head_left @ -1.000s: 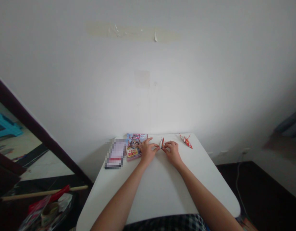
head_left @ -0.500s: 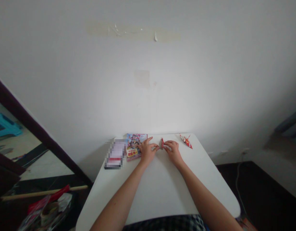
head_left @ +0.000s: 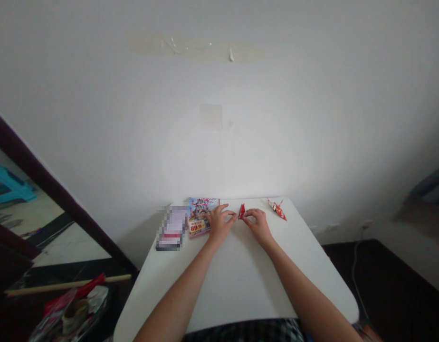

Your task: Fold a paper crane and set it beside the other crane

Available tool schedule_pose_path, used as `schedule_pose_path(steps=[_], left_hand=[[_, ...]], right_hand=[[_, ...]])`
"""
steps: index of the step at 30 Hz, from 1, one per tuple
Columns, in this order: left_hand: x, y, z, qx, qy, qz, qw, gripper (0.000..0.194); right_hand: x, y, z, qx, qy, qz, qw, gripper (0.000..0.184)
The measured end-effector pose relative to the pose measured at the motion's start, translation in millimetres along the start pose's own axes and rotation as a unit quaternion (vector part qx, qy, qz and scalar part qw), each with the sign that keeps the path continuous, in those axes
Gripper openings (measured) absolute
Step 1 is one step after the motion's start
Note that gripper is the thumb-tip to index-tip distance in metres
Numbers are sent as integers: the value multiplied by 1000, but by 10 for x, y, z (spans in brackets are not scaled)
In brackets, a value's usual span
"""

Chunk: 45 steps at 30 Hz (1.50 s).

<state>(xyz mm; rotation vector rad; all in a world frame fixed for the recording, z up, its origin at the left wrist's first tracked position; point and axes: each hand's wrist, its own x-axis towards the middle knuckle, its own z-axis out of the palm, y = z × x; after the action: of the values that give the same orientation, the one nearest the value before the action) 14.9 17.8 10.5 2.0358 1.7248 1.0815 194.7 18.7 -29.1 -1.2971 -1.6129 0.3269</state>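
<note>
A small folded red paper piece (head_left: 242,211) stands on edge near the far side of the white table (head_left: 244,280). My right hand (head_left: 259,225) pinches its right side between thumb and fingertips. My left hand (head_left: 218,222) is just left of the paper, thumb and forefinger tips brought together in a pinch, another finger stretched out. Whether those tips grip anything is too small to tell. Partly under my left hand lies a colourful printed booklet (head_left: 198,209). To the right of my right hand rests a red and white folded paper crane (head_left: 277,210).
A dark-edged, blurred-out phone-like device (head_left: 168,247) lies at the table's left. The wall (head_left: 219,161) rises directly behind the table. On the floor at left are a bag of mixed items (head_left: 75,313) and a wooden stick (head_left: 68,285). A cable (head_left: 354,270) hangs at right.
The folded paper has turned in my right hand, so more of its red side shows. Its place on the table is almost the same, and both hands have barely shifted.
</note>
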Motion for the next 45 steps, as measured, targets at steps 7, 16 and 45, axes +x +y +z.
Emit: schedule_pose_path(steps=[7, 16, 45], left_hand=[[-16, 0, 23, 15, -1, 13, 1000, 7], [-13, -24, 36, 25, -13, 15, 999, 9], [-20, -30, 57, 18, -21, 9, 1000, 7]], right_hand=[[30, -39, -33, 24, -15, -4, 1000, 20], [-8, -48, 3, 56, -14, 35, 998, 20], [3, -24, 0, 114, -9, 78, 990, 30]])
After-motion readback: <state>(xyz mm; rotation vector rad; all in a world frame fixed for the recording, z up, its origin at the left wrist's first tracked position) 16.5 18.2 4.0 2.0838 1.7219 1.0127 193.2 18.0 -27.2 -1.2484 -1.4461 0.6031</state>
